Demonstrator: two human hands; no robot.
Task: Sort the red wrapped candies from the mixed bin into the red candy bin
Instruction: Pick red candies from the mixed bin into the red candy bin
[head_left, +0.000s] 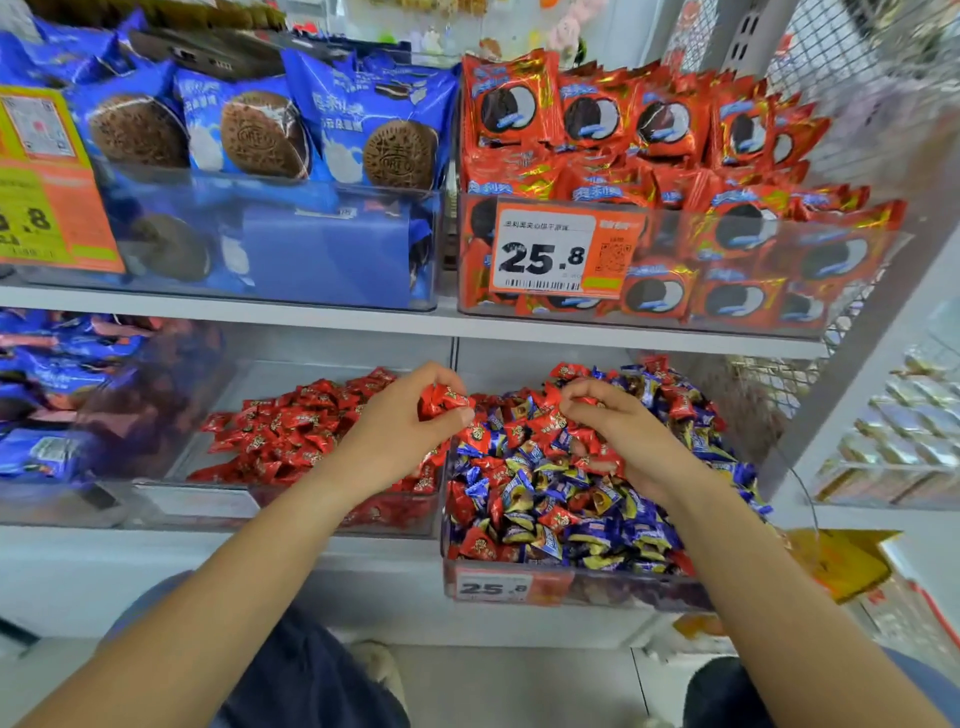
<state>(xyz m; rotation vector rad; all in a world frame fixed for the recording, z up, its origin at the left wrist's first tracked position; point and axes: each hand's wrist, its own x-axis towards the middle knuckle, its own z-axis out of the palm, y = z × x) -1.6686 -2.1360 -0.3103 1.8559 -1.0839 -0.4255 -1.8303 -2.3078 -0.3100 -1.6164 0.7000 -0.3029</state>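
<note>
Both arms reach forward to the lower shelf. The left hand (402, 415) hovers over the divide between the two lower bins, its fingers and thumb curled round a small clutch of red candies (445, 401). The right hand (618, 431) lies low on the heap in the mixed bin (571, 584), fingers bent, pinching a red candy (587, 401) at the tips.

The mixed bin is a clear tub on the right, heaped with red, blue and gold wrapped sweets, with an orange price tag (493, 588) on its front. Just beside it on the left stands the red bin (218, 506), holding only red wrapped candies (291, 434).

The shelf (363, 322) above is white. On it sit a clear tub of blue biscuit packs (260, 130) on the left and a tub of red biscuit packs (670, 124) on the right, the latter with a tag reading 25.8 (563, 254). A wire mesh panel (831, 67) closes the rack's right side.

At far left another tub of blue packs (57, 364) is blurred behind its plastic. The goods at far right are smeared by the lens and I cannot make them out. How many candies the left hand holds is hidden by its fingers.
</note>
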